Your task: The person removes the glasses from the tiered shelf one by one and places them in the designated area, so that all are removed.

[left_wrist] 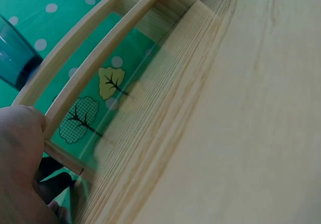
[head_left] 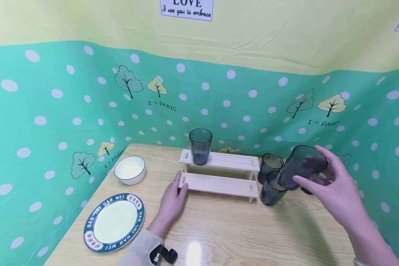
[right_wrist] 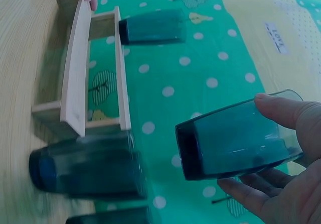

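Observation:
My right hand (head_left: 340,192) grips a dark, see-through glass tumbler (head_left: 300,168), thumb on one side and fingers on the other. It is raised and tilted at the right of the head view. At the centre stands a two-step wooden rack (head_left: 219,184). My left hand (head_left: 169,203) holds the left end of its lower step, with the thumb at the front corner. A matching tumbler (head_left: 200,147) stands upright on the left part of the upper step. In the right wrist view the gripped glass (right_wrist: 235,138) has its base toward the rack.
Two more dark tumblers, a rear one (head_left: 270,164) and a front one (head_left: 272,192), stand at the rack's right end. Another glass (head_left: 322,180) is partly hidden behind my right hand. A white bowl (head_left: 130,171) and a blue-rimmed plate (head_left: 137,216) lie at the left. Patterned cloth (head_left: 246,96) hangs behind.

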Tool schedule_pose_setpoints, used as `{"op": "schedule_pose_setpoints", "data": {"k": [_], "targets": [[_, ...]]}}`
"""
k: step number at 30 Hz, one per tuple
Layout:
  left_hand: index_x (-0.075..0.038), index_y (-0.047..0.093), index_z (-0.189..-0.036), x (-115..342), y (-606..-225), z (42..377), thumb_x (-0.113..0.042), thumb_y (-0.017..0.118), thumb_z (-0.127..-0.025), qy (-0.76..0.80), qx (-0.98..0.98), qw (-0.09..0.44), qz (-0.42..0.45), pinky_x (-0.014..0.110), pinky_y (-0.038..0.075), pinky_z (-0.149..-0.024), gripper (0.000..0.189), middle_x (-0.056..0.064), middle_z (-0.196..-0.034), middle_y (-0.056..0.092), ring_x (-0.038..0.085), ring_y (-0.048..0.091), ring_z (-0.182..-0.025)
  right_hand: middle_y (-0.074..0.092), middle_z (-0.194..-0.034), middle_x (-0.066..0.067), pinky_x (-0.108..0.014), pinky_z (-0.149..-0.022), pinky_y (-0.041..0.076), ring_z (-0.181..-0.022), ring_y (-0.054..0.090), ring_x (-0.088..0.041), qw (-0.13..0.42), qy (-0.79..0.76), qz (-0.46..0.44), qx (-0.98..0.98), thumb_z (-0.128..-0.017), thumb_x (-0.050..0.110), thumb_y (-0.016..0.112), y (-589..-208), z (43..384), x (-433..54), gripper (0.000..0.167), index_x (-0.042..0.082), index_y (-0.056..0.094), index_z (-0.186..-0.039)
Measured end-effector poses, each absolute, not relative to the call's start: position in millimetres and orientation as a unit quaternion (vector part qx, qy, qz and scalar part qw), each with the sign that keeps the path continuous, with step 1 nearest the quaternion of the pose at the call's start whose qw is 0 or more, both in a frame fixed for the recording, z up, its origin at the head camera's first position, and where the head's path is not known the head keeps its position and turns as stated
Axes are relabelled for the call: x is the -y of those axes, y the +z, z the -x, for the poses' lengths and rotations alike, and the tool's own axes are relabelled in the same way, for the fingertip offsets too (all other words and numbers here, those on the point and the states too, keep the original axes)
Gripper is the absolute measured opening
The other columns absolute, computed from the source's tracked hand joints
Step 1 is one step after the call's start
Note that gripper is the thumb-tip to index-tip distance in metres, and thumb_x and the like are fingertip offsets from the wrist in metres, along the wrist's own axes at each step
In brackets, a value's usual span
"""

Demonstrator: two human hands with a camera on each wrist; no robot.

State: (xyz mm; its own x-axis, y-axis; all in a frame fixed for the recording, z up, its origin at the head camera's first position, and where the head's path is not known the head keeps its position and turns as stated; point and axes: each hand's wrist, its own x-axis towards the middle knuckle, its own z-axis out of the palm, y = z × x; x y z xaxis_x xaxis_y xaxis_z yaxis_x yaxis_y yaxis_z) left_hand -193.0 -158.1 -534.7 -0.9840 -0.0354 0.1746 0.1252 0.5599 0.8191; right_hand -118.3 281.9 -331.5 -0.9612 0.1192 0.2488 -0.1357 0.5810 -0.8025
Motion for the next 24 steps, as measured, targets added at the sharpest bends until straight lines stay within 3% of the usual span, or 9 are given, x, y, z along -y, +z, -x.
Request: {"op": "schedule_pose_setpoints", "data": {"k": [8,14,20,24], "targets": [[-0.011,0.030,-0.175,159.5,-534.2,193.4,-0.038,0.054,-0.118,-0.468,0.880,0.082,0.023,0.064,0.036,-0.126,0.068,0.029,-0.163,0.051,0.048,0.046,-0.152,0.062,-0.136,0.017,-0.003,-0.088,0.052,-0.117,0.060,0.011,0.167,0.471,-0.002,0.866,-0.093,0.011,0.092,-337.1,111.4,-304.4,0.106,0.037,0.030,-0.174],[-0.009,0.030,-0.175,159.1,-534.5,194.4,-0.037,0.054,-0.118,-0.466,0.881,0.085,0.026,0.063,0.036,-0.126,0.068,0.029,-0.162,0.051,0.047,0.047,-0.152,0.060,-0.131,0.021,-0.003,-0.083,0.052,-0.114,0.056,0.014,0.164,0.445,0.030,0.880,-0.093,0.020,0.093,-347.1,110.8,-315.5,0.109,0.039,0.024,-0.176],[-0.007,0.031,-0.174,158.7,-533.5,195.3,-0.033,0.056,-0.118,-0.469,0.878,0.091,0.030,0.062,0.038,-0.126,0.067,0.030,-0.159,0.054,0.047,0.049,-0.150,0.054,-0.133,0.014,-0.003,-0.081,0.052,-0.109,0.052,0.018,0.161,0.427,0.053,0.888,-0.092,0.025,0.095,-360.4,109.4,-323.3,0.111,0.041,0.023,-0.176],[-0.008,0.032,-0.174,158.4,-533.3,194.9,-0.034,0.056,-0.118,-0.468,0.879,0.089,0.028,0.063,0.039,-0.125,0.067,0.030,-0.159,0.055,0.047,0.050,-0.149,0.053,-0.142,0.003,-0.003,-0.082,0.053,-0.110,0.051,0.018,0.151,0.432,0.057,0.887,-0.093,0.025,0.094,-372.0,110.2,-329.9,0.112,0.039,0.020,-0.177]]}}
